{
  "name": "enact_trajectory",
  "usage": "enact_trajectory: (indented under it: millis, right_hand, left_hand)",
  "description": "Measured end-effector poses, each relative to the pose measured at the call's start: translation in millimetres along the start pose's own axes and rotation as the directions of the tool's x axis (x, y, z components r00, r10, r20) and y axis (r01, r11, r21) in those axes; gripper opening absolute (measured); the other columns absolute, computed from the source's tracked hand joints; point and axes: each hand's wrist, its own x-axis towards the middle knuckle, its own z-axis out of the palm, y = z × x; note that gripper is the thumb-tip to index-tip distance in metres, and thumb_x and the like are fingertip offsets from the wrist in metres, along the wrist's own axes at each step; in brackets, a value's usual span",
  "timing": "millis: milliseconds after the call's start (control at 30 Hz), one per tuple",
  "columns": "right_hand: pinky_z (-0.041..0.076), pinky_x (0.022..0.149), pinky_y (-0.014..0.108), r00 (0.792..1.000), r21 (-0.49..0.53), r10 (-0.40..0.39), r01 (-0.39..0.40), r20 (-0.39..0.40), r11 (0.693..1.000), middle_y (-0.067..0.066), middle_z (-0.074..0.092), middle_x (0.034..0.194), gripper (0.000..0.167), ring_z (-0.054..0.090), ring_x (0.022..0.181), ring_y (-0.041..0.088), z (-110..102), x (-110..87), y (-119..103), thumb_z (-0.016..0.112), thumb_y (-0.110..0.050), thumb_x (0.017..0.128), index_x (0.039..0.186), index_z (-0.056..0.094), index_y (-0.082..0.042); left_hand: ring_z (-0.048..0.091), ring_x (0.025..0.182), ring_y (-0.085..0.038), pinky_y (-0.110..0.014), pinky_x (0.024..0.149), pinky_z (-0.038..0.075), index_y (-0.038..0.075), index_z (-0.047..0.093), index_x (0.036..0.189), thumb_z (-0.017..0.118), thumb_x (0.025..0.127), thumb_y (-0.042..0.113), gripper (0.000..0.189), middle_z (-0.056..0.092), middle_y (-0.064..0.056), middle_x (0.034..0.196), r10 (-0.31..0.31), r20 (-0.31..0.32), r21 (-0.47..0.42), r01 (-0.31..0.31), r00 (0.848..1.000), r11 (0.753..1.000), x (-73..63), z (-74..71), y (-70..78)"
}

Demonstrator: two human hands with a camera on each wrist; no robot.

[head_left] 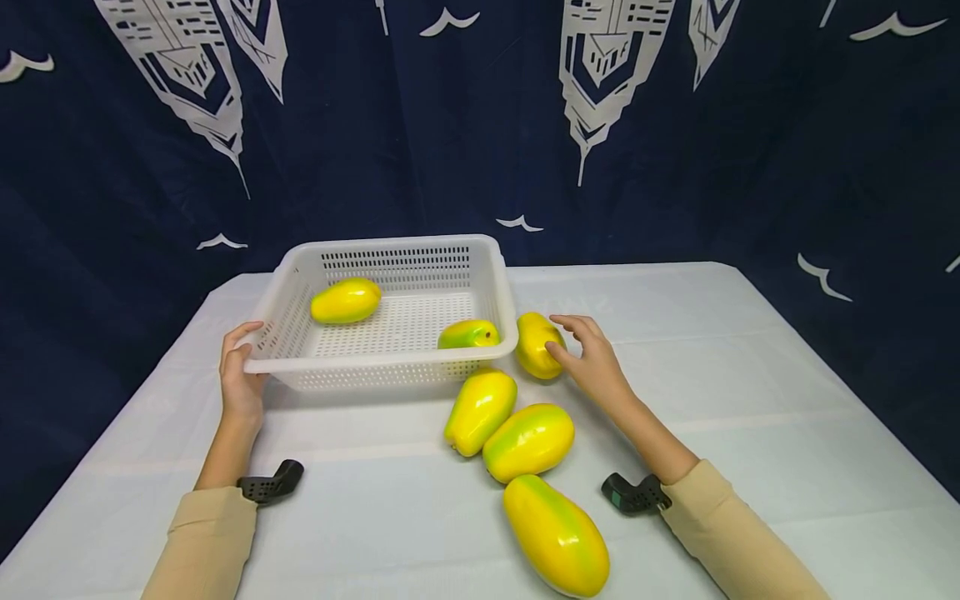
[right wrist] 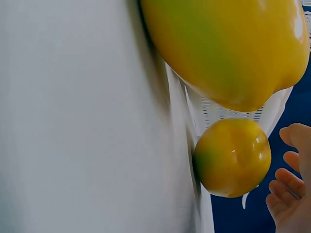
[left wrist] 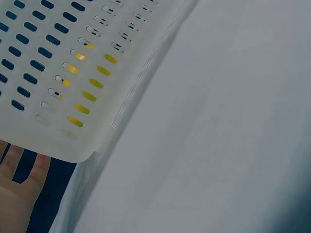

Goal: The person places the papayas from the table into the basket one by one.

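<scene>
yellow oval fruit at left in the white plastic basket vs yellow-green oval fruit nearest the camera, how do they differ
The yellow oval fruit lies inside the white plastic basket; the yellow-green oval fruit lies outside, on the white table. The basket fruit looks almost wholly yellow; the table fruit has a green band lengthwise. The basket fruit lies mostly crosswise; the table fruit slants toward the viewer. Both are glossy and untouched by hands.
</scene>
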Motion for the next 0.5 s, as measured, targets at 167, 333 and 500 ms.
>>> enact_trajectory:
  millis: [167,333,500]
  right_hand:
    - [0.032,0.101,0.047,1.0,0.016,-0.016,0.016,0.0,1.0,0.016,0.039,0.133,0.046,0.039,0.122,0.033,2.4,1.8,5.7,0.06,-0.02,0.087,0.128,0.047,-0.006]
    - [0.032,0.1,0.047,1.0,0.02,-0.018,0.018,0.014,1.0,0.017,0.035,0.136,0.051,0.038,0.122,0.033,4.5,2.8,9.3,0.062,-0.021,0.085,0.131,0.044,-0.007]
    - [0.031,0.102,0.046,0.999,0.03,-0.007,0.006,0.036,1.0,0.016,0.031,0.139,0.056,0.034,0.126,0.031,6.4,2.6,10.7,0.062,-0.024,0.085,0.134,0.04,-0.009]
  left_hand:
    - [0.042,0.108,-0.011,-0.029,0.087,0.03,0.025,0.051,0.107,0.025,0.089,0.021,0.032,0.043,0.008,0.12,-0.004,0.006,-0.006,0.004,1.0,1.0,-0.1,0.4,1.2]
    - [0.042,0.109,-0.011,-0.029,0.088,0.03,0.024,0.051,0.109,0.026,0.089,0.022,0.032,0.042,0.008,0.121,-0.005,0.005,-0.006,0.005,1.0,1.0,0.0,0.3,1.3]
    - [0.043,0.108,-0.011,-0.029,0.088,0.03,0.024,0.051,0.108,0.026,0.089,0.022,0.032,0.042,0.008,0.121,-0.004,0.0,-0.001,0.004,1.0,1.0,-0.5,0.1,1.0]
